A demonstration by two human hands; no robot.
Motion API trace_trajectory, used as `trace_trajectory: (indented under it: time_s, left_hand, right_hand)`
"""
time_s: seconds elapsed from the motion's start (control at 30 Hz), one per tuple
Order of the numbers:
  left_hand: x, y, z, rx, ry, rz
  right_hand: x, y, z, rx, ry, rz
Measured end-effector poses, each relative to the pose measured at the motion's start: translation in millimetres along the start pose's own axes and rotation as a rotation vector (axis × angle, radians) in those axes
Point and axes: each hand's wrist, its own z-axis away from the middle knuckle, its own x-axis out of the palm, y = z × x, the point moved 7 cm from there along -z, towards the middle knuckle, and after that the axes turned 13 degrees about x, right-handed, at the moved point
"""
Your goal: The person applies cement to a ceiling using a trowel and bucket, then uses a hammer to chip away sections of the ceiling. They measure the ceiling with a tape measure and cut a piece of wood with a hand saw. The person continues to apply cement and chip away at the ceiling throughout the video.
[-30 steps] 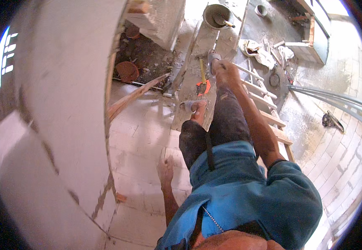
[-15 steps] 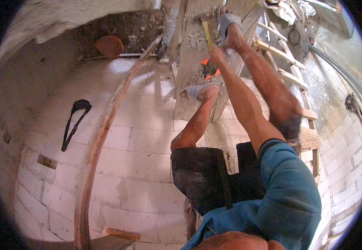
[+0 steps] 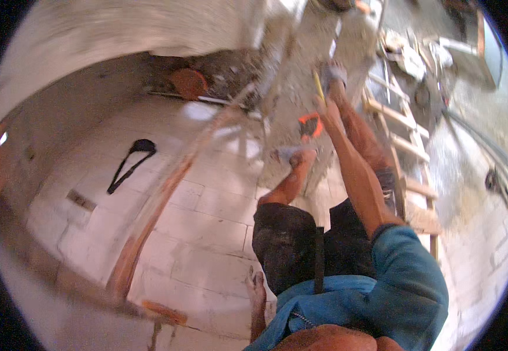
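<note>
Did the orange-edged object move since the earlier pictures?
No: the orange-edged object shows no clear shift on the plank, lying beyond the left sandal.

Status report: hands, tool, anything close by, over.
Right hand gripping slim yellow tool. Left hand beside dark shorts, grip unclear. Close by: orange-edged object on dusty plank, wooden ladder.

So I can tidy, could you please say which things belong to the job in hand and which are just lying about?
Seemingly in use: yellow stick at right hand; perhaps orange object.
Seemingly lying about: black strap; reddish bowl; wooden pole; ladder.
</note>
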Motion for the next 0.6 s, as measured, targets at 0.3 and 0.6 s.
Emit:
trace_trajectory:
  time_s: [0.3, 0.6]
  left_hand:
    - [-73, 292, 155, 1.017, -0.414, -0.003]
    - [-365, 430, 407, 1.581, 1.042, -0.694]
  right_hand:
    - [-191, -125, 432, -0.763, -0.477, -0.009]
    - [-205, -307, 710, -0.876, -0.729, -0.04]
